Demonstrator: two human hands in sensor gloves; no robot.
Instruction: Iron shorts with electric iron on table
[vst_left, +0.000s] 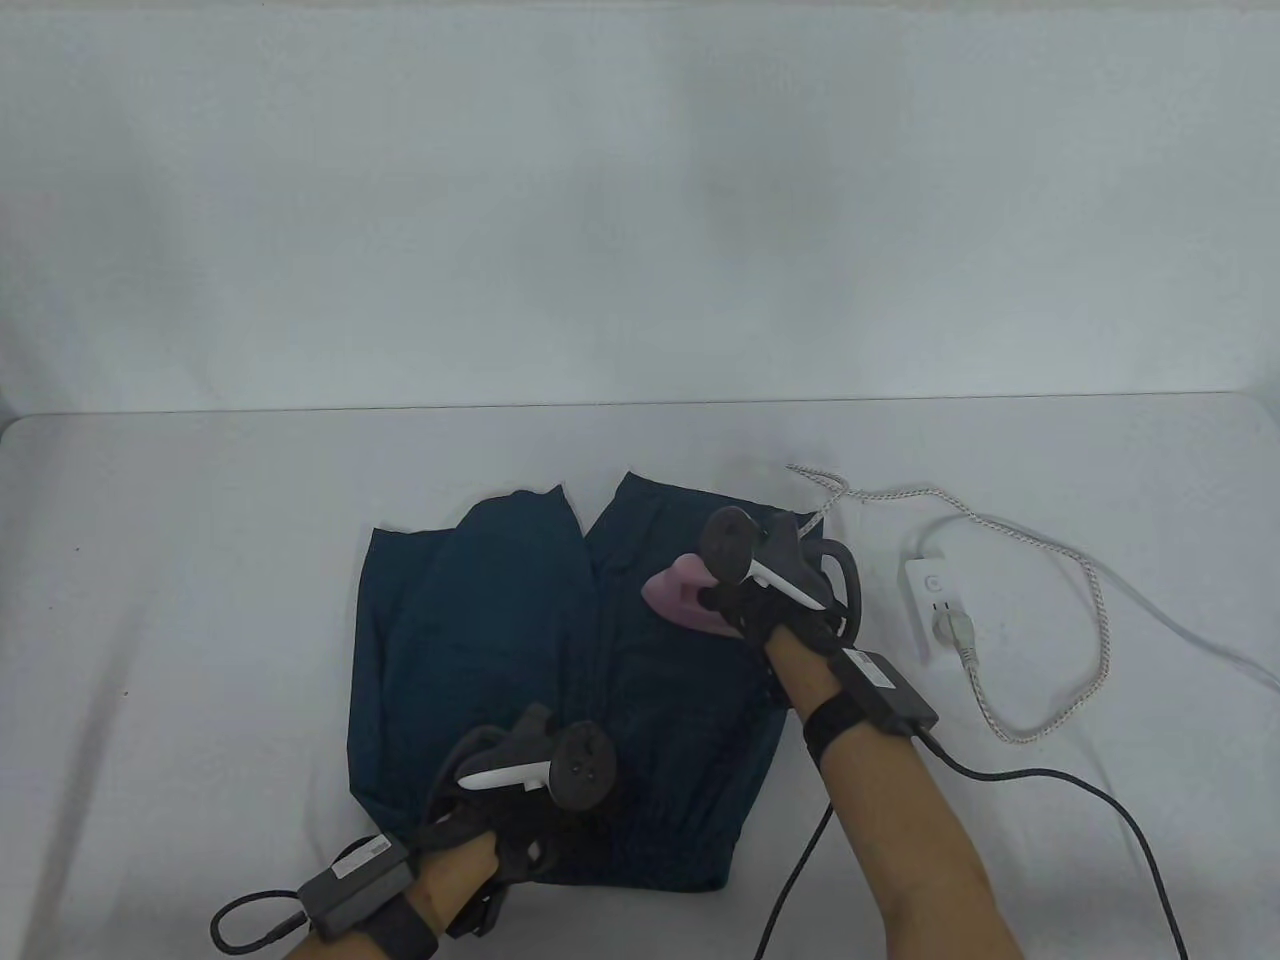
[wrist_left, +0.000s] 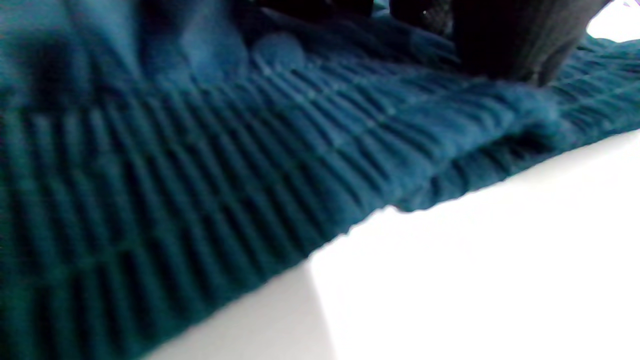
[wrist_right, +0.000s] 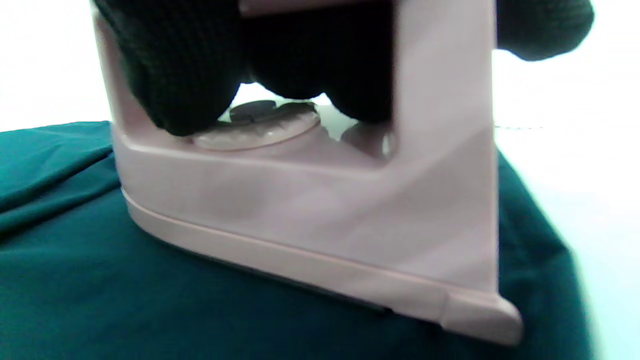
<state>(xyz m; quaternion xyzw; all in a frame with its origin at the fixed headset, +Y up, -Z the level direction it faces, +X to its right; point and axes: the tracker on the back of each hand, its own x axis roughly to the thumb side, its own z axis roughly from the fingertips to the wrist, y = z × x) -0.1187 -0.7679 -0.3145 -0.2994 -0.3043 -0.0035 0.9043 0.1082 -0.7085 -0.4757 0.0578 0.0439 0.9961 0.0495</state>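
1. While the left hand (vst_left: 520, 840) presses on the gathered waistband, its finger pose hidden, the teal shorts (vst_left: 520, 640) lie spread on the surface (vst_left: 200, 560).
2. The right hand (vst_left: 770, 600) grips the pink iron (wrist_right: 310, 215), soleplate on the right leg.
3. Pressing looks underway; next calls for a slow, even glide.

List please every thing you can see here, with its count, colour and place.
shorts: one, dark teal, flat on the table's near middle.
iron: one, pink, standing on the shorts' right leg.
power strip: one, white, right of the shorts, one plug in it.
cord: one, white braided, looping at the right.
table: one, white.
left hand: black glove, resting on the waistband.
right hand: black glove, gripping the iron's handle.
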